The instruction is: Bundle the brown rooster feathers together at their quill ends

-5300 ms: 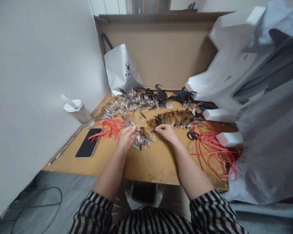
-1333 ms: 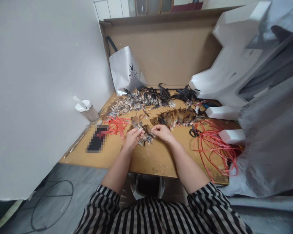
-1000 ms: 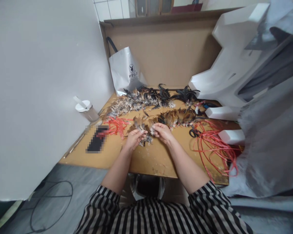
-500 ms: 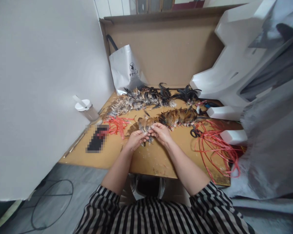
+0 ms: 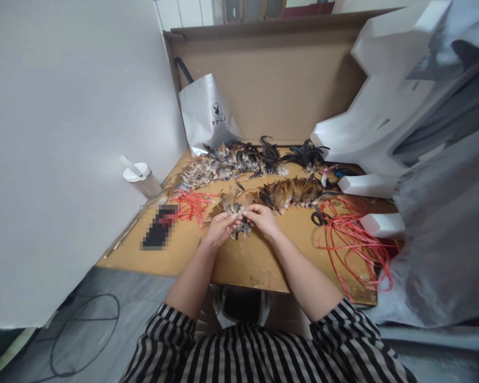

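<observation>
Tuft (image 5: 235, 200) is between the two hands, just over the counter (image 5: 255, 266) near its middle. Left hand (image 5: 222, 229): fingers clamped on the base. Right hand (image 5: 263, 220): fingers pinched at the same base; exact contact too small to see. Base-end grip likely keeps quills aligned, tips fanned away. Loose feathers (image 5: 241, 229) sit under the hands, presumably for short reach. Brown row (image 5: 291, 192) and back row (image 5: 227, 165) lie beyond, probably kept apart by type. Scissors (image 5: 318, 217) beside red strips (image 5: 355, 242) on the right, handy for cutting. Bag (image 5: 203, 114): rabbit-head logo, "PPGZ"; smaller print unreadable.
</observation>
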A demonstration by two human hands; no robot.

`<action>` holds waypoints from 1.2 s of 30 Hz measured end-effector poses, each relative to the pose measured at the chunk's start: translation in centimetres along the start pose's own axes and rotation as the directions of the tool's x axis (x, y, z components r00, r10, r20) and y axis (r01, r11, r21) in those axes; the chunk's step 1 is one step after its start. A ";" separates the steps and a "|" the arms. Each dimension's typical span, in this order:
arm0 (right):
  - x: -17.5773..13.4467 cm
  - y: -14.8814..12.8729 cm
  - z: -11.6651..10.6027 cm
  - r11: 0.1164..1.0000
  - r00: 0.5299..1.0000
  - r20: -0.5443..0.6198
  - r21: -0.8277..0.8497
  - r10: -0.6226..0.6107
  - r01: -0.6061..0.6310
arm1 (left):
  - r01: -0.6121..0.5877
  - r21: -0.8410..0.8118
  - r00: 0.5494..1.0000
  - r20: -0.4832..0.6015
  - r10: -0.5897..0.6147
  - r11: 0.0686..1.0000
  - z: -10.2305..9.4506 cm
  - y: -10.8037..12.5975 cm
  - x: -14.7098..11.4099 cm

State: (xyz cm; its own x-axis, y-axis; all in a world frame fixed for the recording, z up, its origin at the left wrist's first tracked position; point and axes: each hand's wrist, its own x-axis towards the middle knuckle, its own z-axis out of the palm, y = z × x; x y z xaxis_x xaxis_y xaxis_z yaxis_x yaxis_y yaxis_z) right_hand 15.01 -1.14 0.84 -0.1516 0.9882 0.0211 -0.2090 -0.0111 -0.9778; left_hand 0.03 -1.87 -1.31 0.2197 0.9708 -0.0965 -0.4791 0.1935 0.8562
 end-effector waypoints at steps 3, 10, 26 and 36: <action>0.0 0.0 0.0 0.999 0.999 -0.017 -0.015 -0.029 0.029 | 0.016 0.026 1.000 0.006 -0.016 1.000 0.0 0.0 0.0; 0.0 -0.3 -0.1 0.973 0.988 -0.046 -0.182 -0.149 0.139 | 0.014 0.106 1.000 -0.004 -0.013 0.994 0.2 -0.1 -0.2; 0.0 0.4 0.1 0.936 0.976 -0.027 -0.292 -0.214 0.197 | -0.030 0.247 0.999 -0.015 0.034 0.969 0.7 0.1 -0.3; 0.1 0.2 0.0 0.919 0.958 0.001 -0.281 -0.286 0.275 | -0.096 0.352 0.995 -0.003 0.104 0.931 1.0 -0.1 -0.4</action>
State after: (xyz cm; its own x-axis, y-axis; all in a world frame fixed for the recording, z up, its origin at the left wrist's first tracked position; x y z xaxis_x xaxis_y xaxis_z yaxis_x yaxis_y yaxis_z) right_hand 14.95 -1.09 0.62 -0.0865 0.9500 0.3001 0.0379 0.3042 -0.9519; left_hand 0.84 -2.39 -0.82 0.1661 0.9861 -0.0086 -0.1679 0.0369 0.9851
